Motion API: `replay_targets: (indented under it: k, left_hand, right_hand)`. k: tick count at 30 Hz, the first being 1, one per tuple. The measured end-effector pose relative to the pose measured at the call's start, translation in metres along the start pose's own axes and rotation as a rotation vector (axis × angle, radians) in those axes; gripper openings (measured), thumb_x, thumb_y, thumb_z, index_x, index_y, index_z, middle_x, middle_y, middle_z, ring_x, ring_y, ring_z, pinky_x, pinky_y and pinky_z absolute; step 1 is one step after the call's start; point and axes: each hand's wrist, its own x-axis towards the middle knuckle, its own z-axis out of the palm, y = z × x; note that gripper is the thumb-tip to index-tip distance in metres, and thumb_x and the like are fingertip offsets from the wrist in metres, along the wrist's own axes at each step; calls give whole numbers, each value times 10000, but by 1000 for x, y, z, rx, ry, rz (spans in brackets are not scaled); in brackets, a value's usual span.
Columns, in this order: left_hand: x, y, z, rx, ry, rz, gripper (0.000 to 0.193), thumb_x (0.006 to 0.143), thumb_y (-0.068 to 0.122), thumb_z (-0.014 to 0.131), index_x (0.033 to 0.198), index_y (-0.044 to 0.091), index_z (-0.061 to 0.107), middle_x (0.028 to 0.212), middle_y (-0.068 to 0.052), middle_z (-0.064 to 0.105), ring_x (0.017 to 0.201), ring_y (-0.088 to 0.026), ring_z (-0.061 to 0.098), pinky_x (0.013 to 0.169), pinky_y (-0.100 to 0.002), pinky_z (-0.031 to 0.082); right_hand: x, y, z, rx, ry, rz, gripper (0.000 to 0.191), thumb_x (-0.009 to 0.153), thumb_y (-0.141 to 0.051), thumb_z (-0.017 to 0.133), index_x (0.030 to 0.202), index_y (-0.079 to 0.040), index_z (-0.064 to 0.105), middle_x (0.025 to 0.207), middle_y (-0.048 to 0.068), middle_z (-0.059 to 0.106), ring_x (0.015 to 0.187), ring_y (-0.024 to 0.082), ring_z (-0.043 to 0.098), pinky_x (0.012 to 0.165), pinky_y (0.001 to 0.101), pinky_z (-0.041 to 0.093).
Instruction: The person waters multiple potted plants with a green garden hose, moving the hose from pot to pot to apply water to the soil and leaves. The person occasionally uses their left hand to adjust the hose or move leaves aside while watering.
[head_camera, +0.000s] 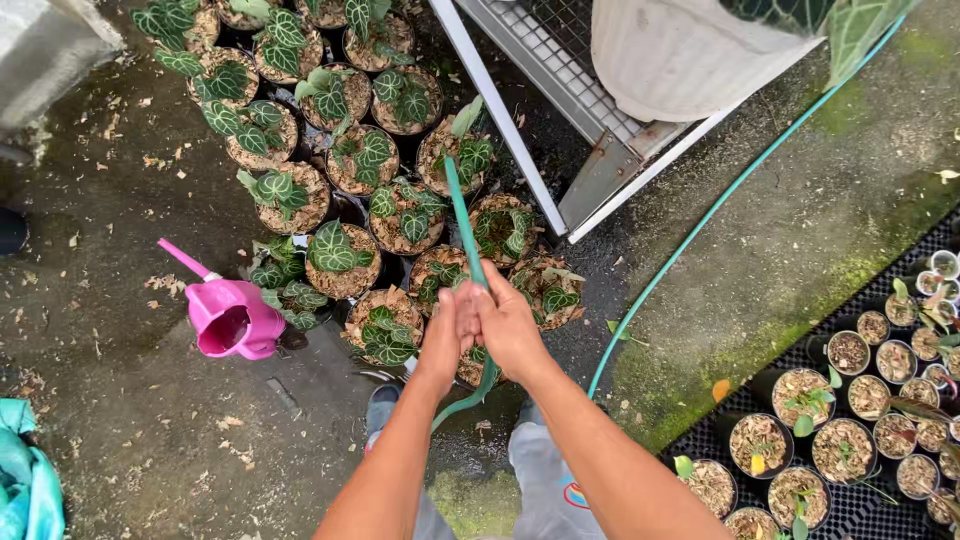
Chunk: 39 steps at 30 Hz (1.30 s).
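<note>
Head camera, looking down: my left hand (447, 335) and right hand (508, 325) meet at the centre of the frame, fingers curled and pressed together around a green hose (464, 225). Its end points up the frame over a cluster of potted plants (345, 150) with dark, pale-veined leaves, filling the upper left. The hose trails down between my arms, then curves away toward the upper right. A pink watering can (230, 318) stands at left on wet concrete (120, 400). A black tray of small pots (850, 440) sits lower right.

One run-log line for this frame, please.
both hands: left hand, right hand grip green hose | aimed over potted plants | pink watering can beside
</note>
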Motion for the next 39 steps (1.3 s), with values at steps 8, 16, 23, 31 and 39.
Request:
replay_targets:
  k: [8,16,23,31,39]
  left_hand:
    - [-20,-70,-70,329,-50,134,604,1055,500,400,1323,21,651,1070,-38,715,1034,-126,612,964,-297,447]
    - [14,-22,-127,209,74,70,370,1059,331,534,1256,53,680,750,13,541,672,-120,494,607,-321,452]
    - [25,20,-168,238,159,76,352,1056,346,520,1217,85,692,648,-11,504,607,-123,506,592,-332,466]
    - [26,52,-188,274,124,-46,341,1061,377,485,1190,131,684,634,-32,533,580,-169,544,586,-383,479]
    - [30,53,-189,286,154,-42,348,1064,382,485,1176,126,693,629,-55,545,575,-185,555,594,-388,486]
  right_hand:
    - [88,-15,44,-107,125,-9,410,1052,-205,513,1460,-171,498,712,-54,484,561,47,475,453,229,428]
    - [180,-8,134,-178,272,-20,148,1060,-225,520,1166,-142,581,664,-61,422,485,42,370,392,235,340]
    - [224,-5,187,-195,298,27,141,1086,-240,474,1141,-152,570,679,-59,420,497,40,347,415,235,334]
    - [240,-10,214,-238,310,47,170,1094,-239,461,1167,-136,576,705,-49,420,503,39,337,422,233,331]
    - [250,-6,217,-277,310,56,219,1078,-242,469,1251,-162,576,698,-39,421,485,52,335,410,242,335]
